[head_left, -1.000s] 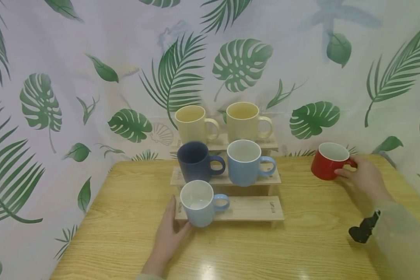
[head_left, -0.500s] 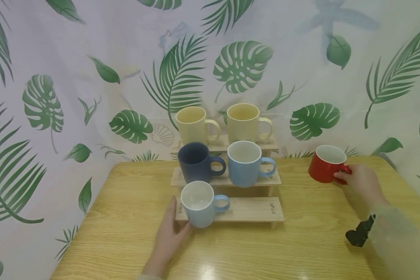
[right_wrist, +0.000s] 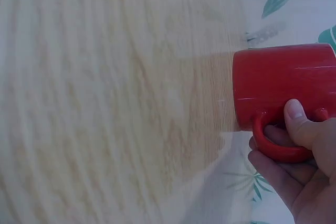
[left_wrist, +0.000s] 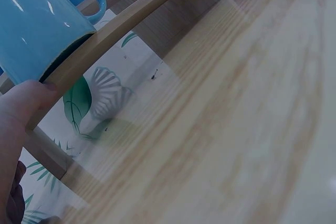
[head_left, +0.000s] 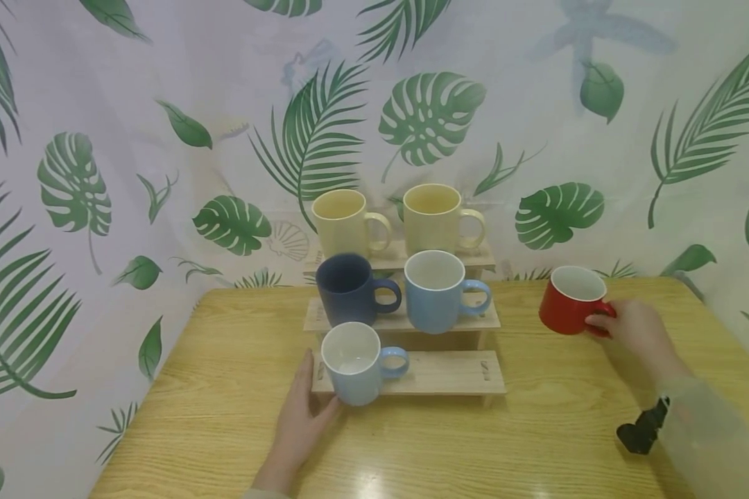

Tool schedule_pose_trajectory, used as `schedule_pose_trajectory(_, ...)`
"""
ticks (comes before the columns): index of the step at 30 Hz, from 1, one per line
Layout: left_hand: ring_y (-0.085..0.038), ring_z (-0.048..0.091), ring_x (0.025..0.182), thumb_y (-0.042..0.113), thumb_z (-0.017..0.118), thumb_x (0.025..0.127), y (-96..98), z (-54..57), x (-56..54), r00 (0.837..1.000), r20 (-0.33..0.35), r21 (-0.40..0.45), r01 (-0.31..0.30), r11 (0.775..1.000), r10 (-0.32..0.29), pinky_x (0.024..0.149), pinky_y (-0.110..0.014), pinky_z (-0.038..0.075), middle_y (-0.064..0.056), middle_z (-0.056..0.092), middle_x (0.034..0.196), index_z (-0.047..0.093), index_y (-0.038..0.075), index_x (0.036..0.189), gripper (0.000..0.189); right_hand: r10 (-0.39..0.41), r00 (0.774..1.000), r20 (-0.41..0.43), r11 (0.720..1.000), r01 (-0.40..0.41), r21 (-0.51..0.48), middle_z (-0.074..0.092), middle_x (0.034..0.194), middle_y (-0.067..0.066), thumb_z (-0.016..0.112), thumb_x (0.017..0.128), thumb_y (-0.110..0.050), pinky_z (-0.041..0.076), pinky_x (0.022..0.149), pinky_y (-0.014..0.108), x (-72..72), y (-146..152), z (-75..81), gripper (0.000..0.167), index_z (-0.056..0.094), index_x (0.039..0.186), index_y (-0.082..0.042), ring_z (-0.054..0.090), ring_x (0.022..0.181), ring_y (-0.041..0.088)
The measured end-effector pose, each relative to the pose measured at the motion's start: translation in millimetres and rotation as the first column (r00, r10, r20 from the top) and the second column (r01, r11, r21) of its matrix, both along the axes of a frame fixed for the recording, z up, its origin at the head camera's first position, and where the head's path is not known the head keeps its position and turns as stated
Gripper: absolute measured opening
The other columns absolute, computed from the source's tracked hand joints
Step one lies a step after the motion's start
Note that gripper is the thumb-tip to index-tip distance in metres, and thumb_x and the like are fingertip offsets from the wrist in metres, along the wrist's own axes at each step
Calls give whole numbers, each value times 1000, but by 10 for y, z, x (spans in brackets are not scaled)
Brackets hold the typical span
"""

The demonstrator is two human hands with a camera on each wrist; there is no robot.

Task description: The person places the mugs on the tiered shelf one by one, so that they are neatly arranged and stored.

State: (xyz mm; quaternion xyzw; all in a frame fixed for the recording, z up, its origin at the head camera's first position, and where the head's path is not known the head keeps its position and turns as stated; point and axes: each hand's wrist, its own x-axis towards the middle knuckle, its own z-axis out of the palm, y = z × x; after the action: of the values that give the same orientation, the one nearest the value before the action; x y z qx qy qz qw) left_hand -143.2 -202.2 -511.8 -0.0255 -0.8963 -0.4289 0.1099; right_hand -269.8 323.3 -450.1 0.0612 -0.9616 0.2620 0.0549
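Observation:
My right hand grips a red mug by its handle, at the right of the table. In the right wrist view the thumb lies over the top of the handle of the red mug, fingers behind it. My left hand holds the left end of the bottom tier of a wooden step rack, thumb at the front edge just under a pale blue mug. Seen from the left wrist, the thumb touches the shelf edge beside that mug's base; the other fingers are partly hidden.
On the middle tier stand a dark blue mug and a blue mug. Two cream mugs, one left and one right, occupy the top tier. Behind the wooden table hangs a leaf-print cloth.
My right hand has brought the red mug a little left and toward me. My left hand and the mugs on the rack stay where they were.

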Motion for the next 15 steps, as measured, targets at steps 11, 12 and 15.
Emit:
schedule_pose_trajectory(11, -33, 20, 141, 48, 68, 84, 3, 8, 0, 1000, 8, -6, -1, 1000, 1, 113, -53, 18, -11, 19, 157, 15, 13, 154, 94, 82, 997, -9, 997, -82, 0, 65, 67, 4, 75, 81, -14, 45, 58, 34, 138, -140, -20, 18, 68, 78, 2, 54, 64, 22)
schedule_pose_trajectory(12, -33, 20, 141, 48, 68, 84, 4, 7, 0, 1000, 9, -4, 0, 1000, 0, 113, -53, 18, -11, 19, 157, 15, 12, 154, 94, 86, 996, -13, 996, -86, 0, 66, 68, 5, 76, 81, -14, 45, 59, 34, 151, -149, -24, 17, 69, 79, 2, 54, 65, 23)
schedule_pose_trajectory(15, -32, 20, 142, 48, 68, 84, 8, 8, 0, 1000, 7, 3, 2, 1000, -2, 113, -52, 18, -10, 18, 157, 15, 13, 154, 95, 97, 995, -39, 995, -96, 14, 66, 69, 5, 77, 79, -14, 46, 59, 35, 195, -170, -29, 16, 69, 79, 0, 55, 67, 23)
